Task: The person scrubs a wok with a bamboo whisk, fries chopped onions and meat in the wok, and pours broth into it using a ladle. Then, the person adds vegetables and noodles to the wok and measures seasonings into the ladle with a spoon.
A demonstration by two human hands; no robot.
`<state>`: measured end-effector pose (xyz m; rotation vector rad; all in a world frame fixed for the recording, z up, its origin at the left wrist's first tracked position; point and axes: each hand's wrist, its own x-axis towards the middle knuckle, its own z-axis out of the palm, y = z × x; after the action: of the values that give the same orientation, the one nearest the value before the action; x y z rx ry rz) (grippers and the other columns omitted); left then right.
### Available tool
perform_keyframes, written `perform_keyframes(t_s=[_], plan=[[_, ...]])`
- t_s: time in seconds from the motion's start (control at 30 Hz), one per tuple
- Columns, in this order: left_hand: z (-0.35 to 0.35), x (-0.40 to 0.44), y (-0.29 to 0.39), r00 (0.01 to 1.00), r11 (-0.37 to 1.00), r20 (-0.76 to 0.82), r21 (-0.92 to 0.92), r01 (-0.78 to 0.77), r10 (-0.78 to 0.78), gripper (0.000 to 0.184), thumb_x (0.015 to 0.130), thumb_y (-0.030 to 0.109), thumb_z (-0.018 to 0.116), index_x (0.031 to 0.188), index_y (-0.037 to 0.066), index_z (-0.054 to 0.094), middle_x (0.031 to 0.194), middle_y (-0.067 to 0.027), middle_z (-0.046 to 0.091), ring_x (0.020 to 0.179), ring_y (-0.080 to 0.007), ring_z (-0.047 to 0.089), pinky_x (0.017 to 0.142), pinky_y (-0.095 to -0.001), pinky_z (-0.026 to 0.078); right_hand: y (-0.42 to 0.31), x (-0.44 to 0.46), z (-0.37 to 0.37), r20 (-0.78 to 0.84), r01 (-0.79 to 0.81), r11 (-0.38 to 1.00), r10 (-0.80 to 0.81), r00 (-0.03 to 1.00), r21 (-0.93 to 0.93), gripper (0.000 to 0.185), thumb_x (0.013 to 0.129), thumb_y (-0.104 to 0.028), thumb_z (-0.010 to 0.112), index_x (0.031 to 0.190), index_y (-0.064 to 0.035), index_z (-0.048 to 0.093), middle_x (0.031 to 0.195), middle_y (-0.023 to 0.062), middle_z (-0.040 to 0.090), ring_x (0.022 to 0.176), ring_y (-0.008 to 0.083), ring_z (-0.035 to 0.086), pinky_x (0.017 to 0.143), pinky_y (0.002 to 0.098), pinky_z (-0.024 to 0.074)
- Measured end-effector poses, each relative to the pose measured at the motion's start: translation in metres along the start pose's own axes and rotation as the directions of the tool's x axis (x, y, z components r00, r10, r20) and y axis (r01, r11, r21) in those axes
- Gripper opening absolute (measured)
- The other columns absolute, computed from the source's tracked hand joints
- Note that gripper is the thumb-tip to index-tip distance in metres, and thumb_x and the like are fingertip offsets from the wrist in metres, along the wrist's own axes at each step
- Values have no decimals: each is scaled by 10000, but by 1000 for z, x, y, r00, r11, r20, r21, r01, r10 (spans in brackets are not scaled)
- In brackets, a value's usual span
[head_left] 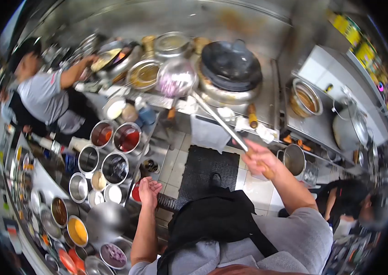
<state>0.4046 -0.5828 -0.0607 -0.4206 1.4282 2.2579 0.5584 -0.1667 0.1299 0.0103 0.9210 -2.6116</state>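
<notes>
Over the cooking range (271, 98), a long-handled ladle (219, 120) is held by its wooden end in the right grip (260, 160), fingers closed around it. Purple pieces (171, 86) are contained in its bowl, left of the black wok (233, 64). The left grip (149, 191) is held open, fingers loosely parted, near metal containers (115, 168).

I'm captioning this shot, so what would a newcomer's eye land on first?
Probably the long-handled ladle in the right hand, purplish bits showing in its round head. Next, the black wok on the stove, just right of that head. Then the steel containers at left, one bright red inside.
</notes>
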Motion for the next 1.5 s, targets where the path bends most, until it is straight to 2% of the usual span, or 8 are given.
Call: perform_keyframes(t_s=[0.17,0.27,0.43,0.67,0.9,1.0,1.33,1.5], plan=[[95,22,-25,985,996,165,81,45,-58,342,1016,386,446,1089,59,518,830,-81,596,706,-224,645,670,-377,573,-41,57,-111,-403,284,939,-339,850,-193,858,895,-32,558,1533,-389,109,837,79,517,537,144,486,459,290,413],[142,25,-45,954,966,240,228,122,-177,377,1016,394,452,1098,29,501,874,-105,589,715,-237,646,671,-389,576,-79,107,-164,-665,-178,692,-540,516,-700,885,844,-4,520,1554,-225,41,740,114,565,547,249,558,532,396,503],[178,44,-62,940,914,253,389,119,-230,335,1004,340,503,1132,31,496,917,-118,599,752,-251,665,664,-371,578,-124,91,-282,-601,-678,142,-616,510,-721,862,818,-66,536,1546,-230,106,1027,288,638,901,423,645,833,475,495],[200,100,-23,976,890,178,455,28,-122,210,968,226,572,1072,57,505,896,-102,609,724,-211,648,638,-350,569,-156,32,-269,-552,-552,174,-519,652,-815,808,831,-65,515,1535,-269,175,1145,314,596,1041,432,605,886,469,478],[286,184,56,951,786,307,578,-218,38,111,978,178,545,1006,71,541,831,-40,599,685,-129,622,581,-256,529,-174,73,-290,-722,-685,342,-571,391,-643,857,790,-15,528,1541,-215,167,1289,257,561,1150,402,575,951,447,465],[302,236,64,943,740,325,615,-272,77,178,963,203,554,1016,33,557,825,-27,583,673,-103,595,574,-238,524,-177,88,-319,-681,-563,398,-541,494,-725,867,796,-5,516,1545,-239,148,1285,265,559,1131,400,587,945,446,467],[309,424,11,994,874,53,472,-114,101,378,864,111,631,1180,-21,470,760,-87,537,559,-155,535,444,-302,452,-183,138,-239,-639,-688,185,-591,492,-702,858,828,-38,518,1544,-274,109,1137,288,622,993,406,639,834,475,507],[322,482,6,993,904,-97,426,-22,69,211,842,122,653,956,-21,549,704,-98,522,510,-179,487,423,-334,432,-159,171,-220,-668,-769,112,-583,462,-629,841,840,-59,527,1543,-246,105,1124,304,613,942,434,642,873,492,479]])
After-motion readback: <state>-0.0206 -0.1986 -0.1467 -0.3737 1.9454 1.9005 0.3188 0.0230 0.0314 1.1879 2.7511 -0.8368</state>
